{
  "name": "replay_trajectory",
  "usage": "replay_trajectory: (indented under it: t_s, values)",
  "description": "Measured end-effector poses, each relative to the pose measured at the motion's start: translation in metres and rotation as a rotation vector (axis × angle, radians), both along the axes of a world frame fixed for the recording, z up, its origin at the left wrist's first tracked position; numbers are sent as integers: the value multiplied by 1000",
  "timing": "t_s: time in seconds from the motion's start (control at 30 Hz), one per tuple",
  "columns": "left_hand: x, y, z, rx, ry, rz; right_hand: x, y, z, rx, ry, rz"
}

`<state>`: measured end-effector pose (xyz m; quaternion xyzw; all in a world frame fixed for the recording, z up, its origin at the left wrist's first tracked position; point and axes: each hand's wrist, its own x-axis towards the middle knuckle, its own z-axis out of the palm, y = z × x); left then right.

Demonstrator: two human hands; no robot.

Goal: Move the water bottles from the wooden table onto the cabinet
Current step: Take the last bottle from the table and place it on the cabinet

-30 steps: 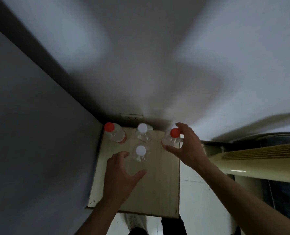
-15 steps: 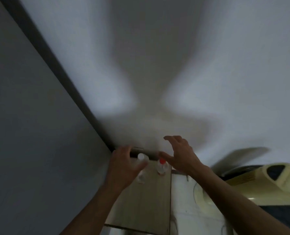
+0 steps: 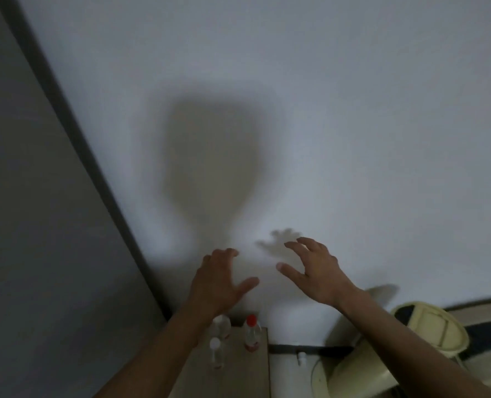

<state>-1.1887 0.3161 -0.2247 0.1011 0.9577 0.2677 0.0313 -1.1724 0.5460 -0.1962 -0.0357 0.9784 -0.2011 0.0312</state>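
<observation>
Clear water bottles stand at the back of a small wooden surface (image 3: 238,369) against the wall. A red-capped bottle (image 3: 252,333) is at its right rear. A white-capped bottle (image 3: 216,353) stands left of it, and another clear bottle (image 3: 221,326) behind that is partly hidden by my left forearm. My left hand (image 3: 218,278) and my right hand (image 3: 314,271) are raised in front of the white wall, above the bottles, fingers spread and holding nothing. Both hands are apart from every bottle.
A grey panel (image 3: 37,225) fills the left side, meeting the white wall (image 3: 324,110) at a dark edge. A cream-coloured plastic appliance (image 3: 382,349) stands low on the right beside the wooden surface. White floor (image 3: 290,374) shows between them.
The view has tilted upward, so the bottles sit lower in the frame. My right hand has let go of the red-capped bottle. Both hands have risen away from the bottles, open.
</observation>
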Motion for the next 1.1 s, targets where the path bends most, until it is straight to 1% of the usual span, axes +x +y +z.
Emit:
replay_trajectory:
  t_s: [0.13, 0.23, 0.4, 0.53, 0.67, 0.8, 0.97, 1.1]
  values:
    - [-1, 37, 16, 44, 26, -159, 43, 28, 29, 15, 15, -198]
    - [4, 65, 24, 40, 38, -318, 87, 46, 46, 34, 18, -339]
    - [34, 114, 27, 62, 21, -556, 177, 78, 55, 74, 24, -547]
    - [84, 160, 35, 63, 49, -749, 259, 93, 64, 95, 51, -712]
    - [138, 210, 50, 99, 77, -901, 339, 111, 72, 88, 73, -905]
    - [194, 260, 68, 94, 98, -1048, 415, 130, 79, 98, 101, -1028]
    - [275, 313, 79, 58, 86, -1145, 511, 155, 80, 53, 130, -1165]
    - [342, 346, 75, 17, 90, -1257, 585, 164, 71, -2, 148, -1263]
